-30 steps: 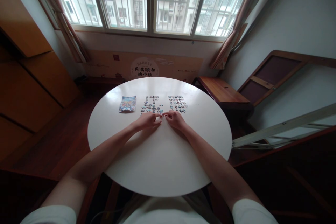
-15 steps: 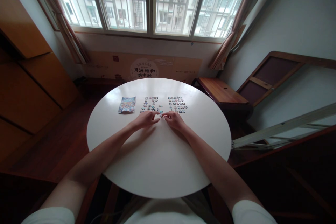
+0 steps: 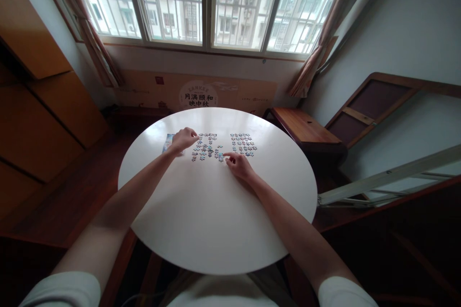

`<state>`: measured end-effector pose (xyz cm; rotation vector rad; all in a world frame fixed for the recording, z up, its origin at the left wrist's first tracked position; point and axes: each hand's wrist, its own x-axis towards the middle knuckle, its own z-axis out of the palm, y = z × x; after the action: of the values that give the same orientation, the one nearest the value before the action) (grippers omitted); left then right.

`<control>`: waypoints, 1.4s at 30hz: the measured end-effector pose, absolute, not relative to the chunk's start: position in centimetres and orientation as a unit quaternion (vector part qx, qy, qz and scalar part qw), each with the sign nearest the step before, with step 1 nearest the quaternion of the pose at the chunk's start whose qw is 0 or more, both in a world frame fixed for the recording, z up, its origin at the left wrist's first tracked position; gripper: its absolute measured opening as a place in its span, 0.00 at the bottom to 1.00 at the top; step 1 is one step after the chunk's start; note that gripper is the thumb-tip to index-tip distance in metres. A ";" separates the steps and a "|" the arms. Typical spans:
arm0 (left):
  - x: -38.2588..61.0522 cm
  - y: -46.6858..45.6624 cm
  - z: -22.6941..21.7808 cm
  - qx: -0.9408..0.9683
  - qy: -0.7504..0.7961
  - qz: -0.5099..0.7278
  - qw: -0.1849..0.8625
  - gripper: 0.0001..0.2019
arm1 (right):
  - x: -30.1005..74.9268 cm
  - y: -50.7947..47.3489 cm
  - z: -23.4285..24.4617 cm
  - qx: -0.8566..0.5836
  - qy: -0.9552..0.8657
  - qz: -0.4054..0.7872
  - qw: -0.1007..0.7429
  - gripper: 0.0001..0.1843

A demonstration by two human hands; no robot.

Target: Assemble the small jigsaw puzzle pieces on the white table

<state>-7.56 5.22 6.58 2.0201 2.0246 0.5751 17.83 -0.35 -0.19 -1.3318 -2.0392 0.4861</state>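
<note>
My left hand has its fingers drawn together over the left side of the round table. Its fingertips are at the upper left of the loose jigsaw pieces, and whatever they pinch is too small to make out. My right hand lies low on the table, its fingers curled and the index finger and thumb at the right edge of a small joined clump of jigsaw pieces. A colourful picture sheet is partly covered by my left hand.
Rows of jigsaw pieces lie at the right on the white round table. A wooden bench stands beyond the table's right edge. Orange-brown cabinets are at the left, with barred windows ahead.
My left hand has left the joined clump and moved left and away from me, now covering part of the picture sheet. My right hand has stayed by the clump, nearly still.
</note>
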 end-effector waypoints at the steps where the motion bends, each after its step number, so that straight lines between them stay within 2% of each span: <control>1: -7.5 5.9 6.5 0.683 0.698 0.171 0.132 0.13 | 17.8 -0.4 -0.2 -0.509 -0.777 0.183 0.323 0.17; 4: -7.1 7.5 6.2 0.661 0.720 0.137 0.159 0.15 | 17.8 -0.4 -0.2 -0.508 -0.779 0.175 0.321 0.16; 15: -5.4 9.8 5.0 0.636 0.757 0.090 0.120 0.22 | 17.6 -0.7 0.1 -0.518 -0.780 0.172 0.306 0.15; 24: -5.0 10.4 4.5 0.639 0.757 0.088 0.105 0.20 | 17.4 -0.9 0.5 -0.522 -0.781 0.165 0.299 0.15; 33: -5.2 10.6 3.9 0.634 0.750 0.121 0.145 0.13 | 17.4 -0.7 0.3 -0.521 -0.782 0.165 0.299 0.15; 42: -5.8 11.1 3.3 0.637 0.739 0.141 0.168 0.15 | 17.4 -0.9 0.5 -0.524 -0.781 0.166 0.296 0.15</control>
<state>-5.85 11.05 3.33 1.8119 2.1019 0.4019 17.41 -0.89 0.55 -1.3930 -2.0770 0.4427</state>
